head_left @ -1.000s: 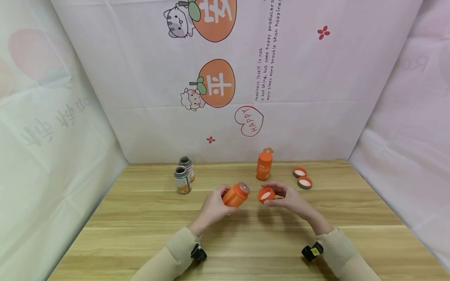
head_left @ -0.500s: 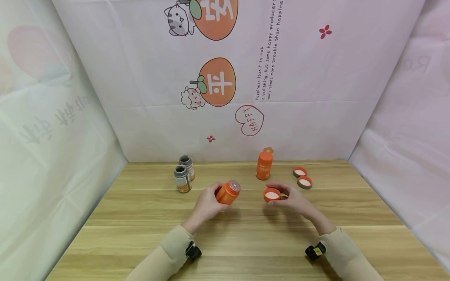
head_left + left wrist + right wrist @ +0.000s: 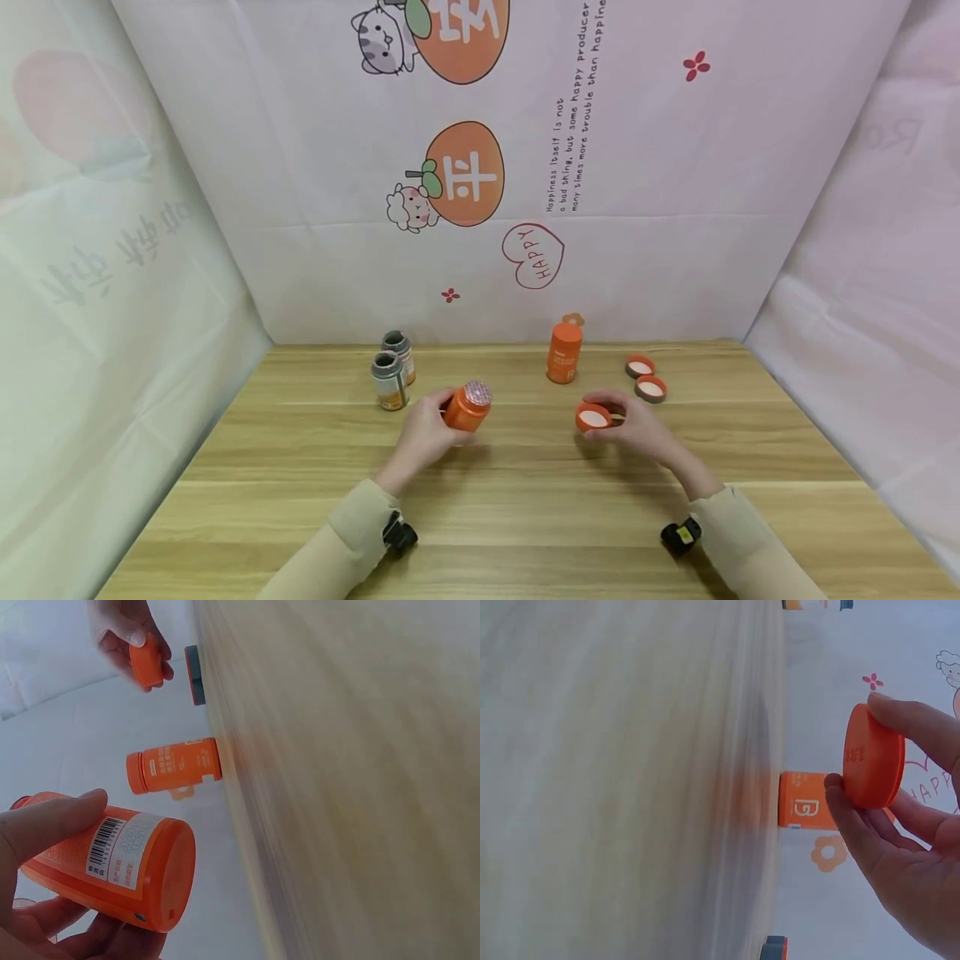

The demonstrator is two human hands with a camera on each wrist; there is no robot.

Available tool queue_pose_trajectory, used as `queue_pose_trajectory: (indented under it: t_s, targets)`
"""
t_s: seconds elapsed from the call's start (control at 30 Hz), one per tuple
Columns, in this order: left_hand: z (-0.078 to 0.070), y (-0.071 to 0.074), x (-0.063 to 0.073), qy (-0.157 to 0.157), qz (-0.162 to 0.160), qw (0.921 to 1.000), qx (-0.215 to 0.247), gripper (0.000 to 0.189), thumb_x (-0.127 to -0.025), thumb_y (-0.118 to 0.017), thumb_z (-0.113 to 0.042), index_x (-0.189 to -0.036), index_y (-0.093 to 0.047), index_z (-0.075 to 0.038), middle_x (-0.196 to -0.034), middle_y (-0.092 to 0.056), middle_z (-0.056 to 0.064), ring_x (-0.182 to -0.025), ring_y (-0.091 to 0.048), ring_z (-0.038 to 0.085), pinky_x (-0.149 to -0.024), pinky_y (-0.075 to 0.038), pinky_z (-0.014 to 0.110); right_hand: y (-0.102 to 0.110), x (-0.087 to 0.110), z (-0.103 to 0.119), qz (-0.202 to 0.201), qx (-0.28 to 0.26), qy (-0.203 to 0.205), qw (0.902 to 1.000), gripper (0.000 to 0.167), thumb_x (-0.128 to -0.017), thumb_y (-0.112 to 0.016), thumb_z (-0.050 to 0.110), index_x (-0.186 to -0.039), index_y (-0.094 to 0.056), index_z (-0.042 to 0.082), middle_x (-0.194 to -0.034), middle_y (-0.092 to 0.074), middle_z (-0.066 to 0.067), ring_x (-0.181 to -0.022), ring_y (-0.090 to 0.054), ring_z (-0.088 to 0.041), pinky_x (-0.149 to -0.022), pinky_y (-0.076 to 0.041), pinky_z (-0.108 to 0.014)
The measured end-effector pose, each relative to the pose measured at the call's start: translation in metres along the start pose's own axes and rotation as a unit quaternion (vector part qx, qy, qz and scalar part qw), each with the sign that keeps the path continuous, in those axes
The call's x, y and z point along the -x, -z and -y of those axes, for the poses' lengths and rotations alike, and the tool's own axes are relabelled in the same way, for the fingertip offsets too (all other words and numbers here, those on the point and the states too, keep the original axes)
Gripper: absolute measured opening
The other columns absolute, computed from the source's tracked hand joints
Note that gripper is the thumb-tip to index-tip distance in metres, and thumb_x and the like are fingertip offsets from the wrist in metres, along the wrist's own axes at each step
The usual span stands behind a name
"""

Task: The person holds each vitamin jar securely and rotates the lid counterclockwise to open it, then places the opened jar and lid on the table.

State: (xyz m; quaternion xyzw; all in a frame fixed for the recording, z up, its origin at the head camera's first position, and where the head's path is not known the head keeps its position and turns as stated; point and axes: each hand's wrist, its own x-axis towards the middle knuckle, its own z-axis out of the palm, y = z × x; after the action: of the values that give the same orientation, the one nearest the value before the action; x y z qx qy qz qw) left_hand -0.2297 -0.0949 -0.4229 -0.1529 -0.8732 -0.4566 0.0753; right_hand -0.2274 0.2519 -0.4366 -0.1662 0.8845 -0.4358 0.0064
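Pale-brown wood grain runs from side to side along the table, which fills the lower part of my head view; at its far edge a white cloth wall rises to the top of the frame, printed with orange fruits, a cat, a sheep and a heart reading HAPPY; plainer white cloths close the left and right sides, a pinkish cast on the right one. Near the centre I have the left hand, its fingers and thumb curled round an orange bottle, tilted above the wood, a silvery patterned disc across its mouth; right of centre the right hand pinches an orange cap between thumb and fingers, white liner facing my head camera. Behind them, right of centre, stands a capped orange bottle, upright; left of centre two uncapped grey bottles stand close together; further right two grey-and-orange caps lie liner up, side by side.
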Motion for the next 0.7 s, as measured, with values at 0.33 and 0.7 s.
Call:
queue_pose_trajectory:
  t_s: [0.33, 0.7]
  targets:
    - [0.01, 0.014, 0.001, 0.018, 0.001, 0.9998, 0.006, 0.063, -0.059, -0.086, -0.008, -0.117, -0.063, -0.005, -0.108, -0.069, 0.008, -0.097, -0.063, 0.023, -0.089, -0.05, 0.044, 0.004, 0.001, -0.009, -0.026, 0.077, 0.024, 0.9964, 0.057, -0.073, -0.081, 0.018, -0.123, -0.058, 0.001, -0.121, -0.062, -0.017, -0.111, -0.06, -0.036, -0.091, -0.048, -0.048]
    - [0.021, 0.025, 0.001, 0.028, -0.029, 0.9987, -0.031, 0.062, -0.052, -0.088, -0.004, -0.11, -0.064, -0.003, -0.1, -0.07, 0.009, -0.092, -0.064, 0.022, -0.085, -0.051, 0.041, 0.013, 0.002, -0.014, -0.017, 0.104, 0.001, 0.9944, 0.055, -0.075, -0.08, 0.016, -0.123, -0.057, 0.0, -0.121, -0.061, -0.018, -0.113, -0.057, -0.038, -0.093, -0.045, -0.052]
